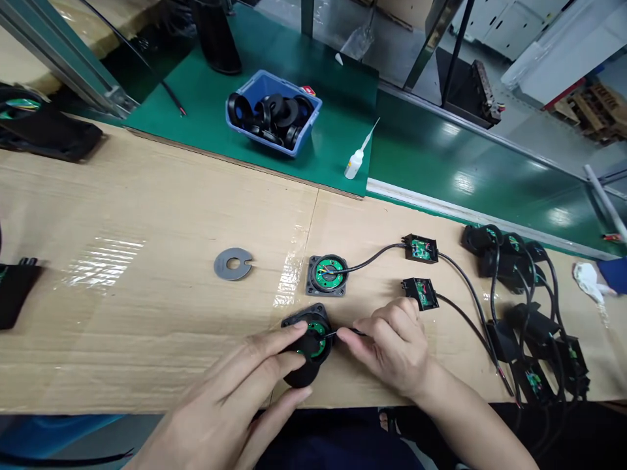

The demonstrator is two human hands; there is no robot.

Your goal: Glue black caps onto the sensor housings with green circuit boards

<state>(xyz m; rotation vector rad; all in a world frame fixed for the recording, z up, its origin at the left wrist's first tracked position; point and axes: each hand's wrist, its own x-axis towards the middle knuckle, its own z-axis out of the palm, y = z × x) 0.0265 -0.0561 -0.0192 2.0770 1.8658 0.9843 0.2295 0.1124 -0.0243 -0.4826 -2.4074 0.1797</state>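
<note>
My left hand (245, 385) presses a black round cover onto a black housing with a green circuit board (309, 336) at the bench's near edge. My right hand (392, 343) pinches the thin black cable (337, 333) where it leaves that housing. The cable runs under my right hand to a small open black box (420, 292). Just behind lies a second housing with a green board (327, 274), wired to another small black box (420, 249).
A grey slotted washer (233, 264) lies left of the housings. A blue bin of black rings (272, 112) and a white glue bottle (354, 163) stand on the green mat. A pile of wired black units (529, 300) fills the right side. Black parts (49, 130) sit far left.
</note>
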